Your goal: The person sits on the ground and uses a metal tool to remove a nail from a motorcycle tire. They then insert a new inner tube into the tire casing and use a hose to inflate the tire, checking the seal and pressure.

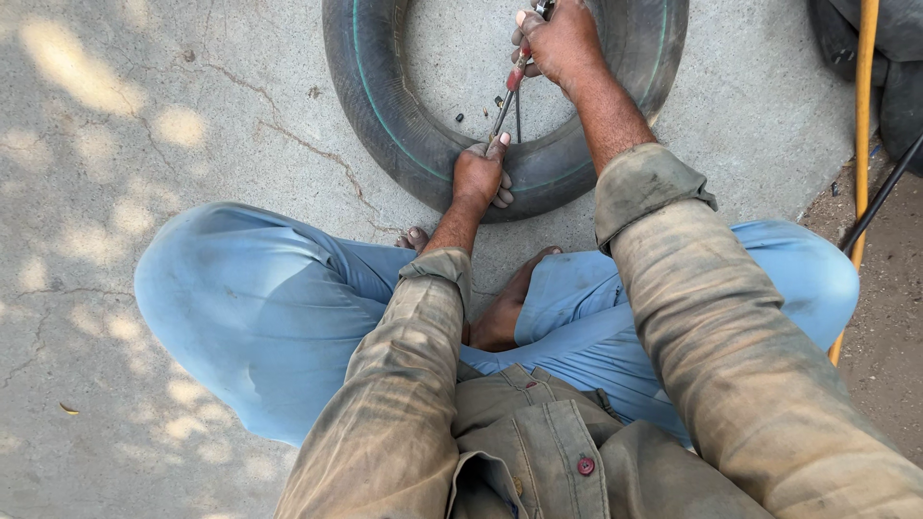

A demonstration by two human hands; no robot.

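Observation:
A black rubber inner tube [385,106] with a thin green line lies flat on the concrete in front of me. My left hand [481,175] presses on its near side, fingers curled over the rubber. My right hand [560,43] is higher, over the tube's hole, closed on the red-handled end of a pair of scissors [507,101]. The metal blades slant down toward my left hand and their tips reach the tube just beside it.
I sit cross-legged on cracked concrete [144,115] in light blue trousers, a bare foot [505,312] tucked under. Small dark bits [460,117] lie inside the ring. At right run a yellow hose [862,115] and a black cable [880,197], with more black rubber [899,86] behind.

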